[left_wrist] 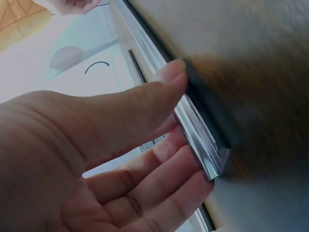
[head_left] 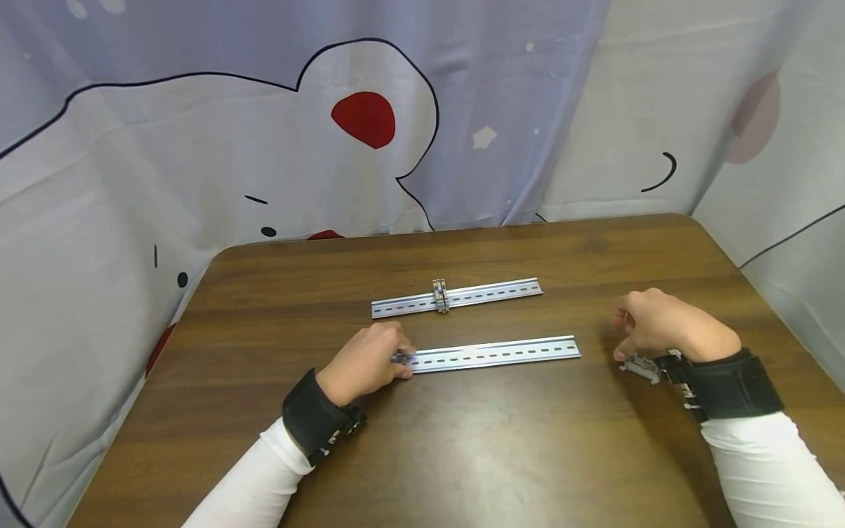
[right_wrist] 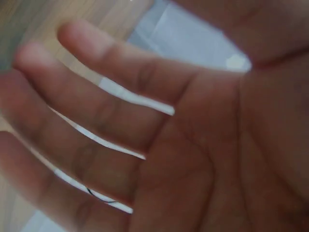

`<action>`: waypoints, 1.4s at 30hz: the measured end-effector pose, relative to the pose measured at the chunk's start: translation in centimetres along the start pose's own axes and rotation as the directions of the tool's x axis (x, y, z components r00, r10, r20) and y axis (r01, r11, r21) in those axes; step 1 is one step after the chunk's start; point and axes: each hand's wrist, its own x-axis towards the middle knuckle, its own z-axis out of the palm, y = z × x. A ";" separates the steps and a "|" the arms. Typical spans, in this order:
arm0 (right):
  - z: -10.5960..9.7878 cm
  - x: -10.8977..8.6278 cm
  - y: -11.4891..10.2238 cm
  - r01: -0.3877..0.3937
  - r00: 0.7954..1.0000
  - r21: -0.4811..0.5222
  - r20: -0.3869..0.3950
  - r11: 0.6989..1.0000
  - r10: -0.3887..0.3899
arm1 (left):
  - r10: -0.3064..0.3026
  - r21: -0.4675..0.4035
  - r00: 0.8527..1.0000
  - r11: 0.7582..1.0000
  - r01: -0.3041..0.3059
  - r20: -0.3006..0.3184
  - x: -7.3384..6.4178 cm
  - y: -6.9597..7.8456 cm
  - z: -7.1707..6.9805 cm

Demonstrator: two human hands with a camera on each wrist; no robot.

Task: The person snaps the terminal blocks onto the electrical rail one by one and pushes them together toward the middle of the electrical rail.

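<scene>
Two slotted metal DIN rails lie on the table in the head view. My left hand (head_left: pixel 366 363) holds the left end of the nearer DIN rail (head_left: pixel 495 355), and the left wrist view has its thumb on one edge and its fingers along the other. A small grey terminal block (head_left: pixel 640 369) sits at the right, below my right hand (head_left: pixel 670 323). In the right wrist view that palm (right_wrist: pixel 183 169) is bare and its fingers are spread and slightly bent. Whether the thumb touches the block is unclear.
Behind the held rail lies the farther DIN rail (head_left: pixel 495 292), with small terminal blocks (head_left: pixel 440 295) clipped across its middle. Both rails rest on a brown wooden table (head_left: pixel 502 447). A printed curtain (head_left: pixel 218 154) hangs along the table's back and side edges.
</scene>
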 end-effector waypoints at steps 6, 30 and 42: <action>0.7 0.0 0.8 -0.079 0.992 -0.014 0.093 0.997 0.080 | -0.049 0.007 0.999 0.999 0.049 0.022 -0.1 0.0 0.0; 0.8 0.9 -0.1 0.025 1.000 0.007 -0.017 1.000 -0.024 | -0.046 0.096 0.999 0.994 0.045 0.007 -0.5 0.9 0.2; 0.4 0.9 -2.2 0.134 0.969 0.015 -0.210 0.991 -0.128 | -0.090 0.036 0.996 0.995 0.089 0.024 -0.3 0.5 0.0</action>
